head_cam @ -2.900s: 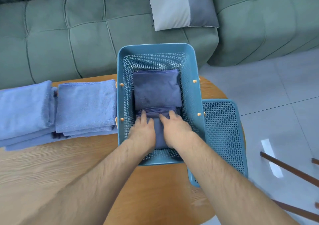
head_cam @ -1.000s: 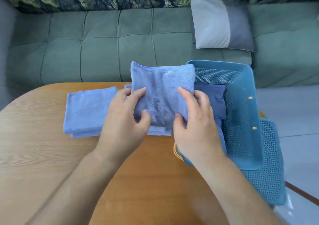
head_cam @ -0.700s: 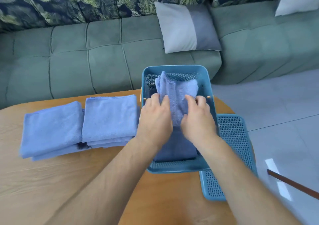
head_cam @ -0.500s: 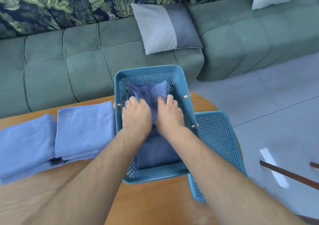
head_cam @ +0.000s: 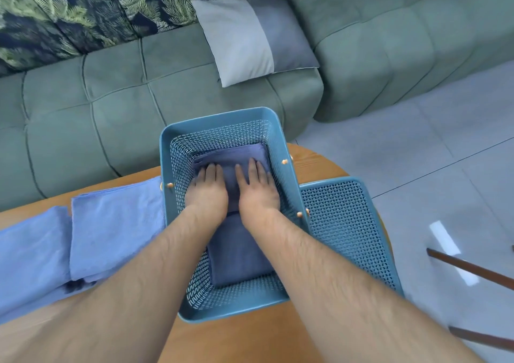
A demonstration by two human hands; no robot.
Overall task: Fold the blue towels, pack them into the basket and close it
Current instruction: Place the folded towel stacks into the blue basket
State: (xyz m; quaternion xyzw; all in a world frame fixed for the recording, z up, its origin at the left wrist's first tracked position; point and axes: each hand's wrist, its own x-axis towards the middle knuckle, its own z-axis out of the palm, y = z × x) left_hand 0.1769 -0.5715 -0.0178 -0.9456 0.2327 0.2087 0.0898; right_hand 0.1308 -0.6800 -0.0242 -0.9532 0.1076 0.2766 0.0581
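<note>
A teal perforated basket (head_cam: 219, 118) stands on the round wooden table. Folded blue towels lie inside it: one at the far end (head_cam: 230, 154) and one nearer me (head_cam: 239, 254). My left hand (head_cam: 207, 193) and my right hand (head_cam: 257, 191) lie flat, fingers straight, pressing down on the far towel. The basket's lid (head_cam: 345, 232) lies flat on the table just right of the basket. Two stacks of folded blue towels (head_cam: 111, 223) sit on the table to the left of the basket.
The wooden table (head_cam: 236, 340) ends close behind and right of the basket. A green sofa (head_cam: 111, 98) with a grey cushion (head_cam: 256, 37) stands beyond it. Tiled floor and dark wooden chair legs (head_cam: 472, 268) are at the right.
Both hands lifted a folded towel from the left stacks, carried it over the basket and lowered it into the far end. They now press it flat.
</note>
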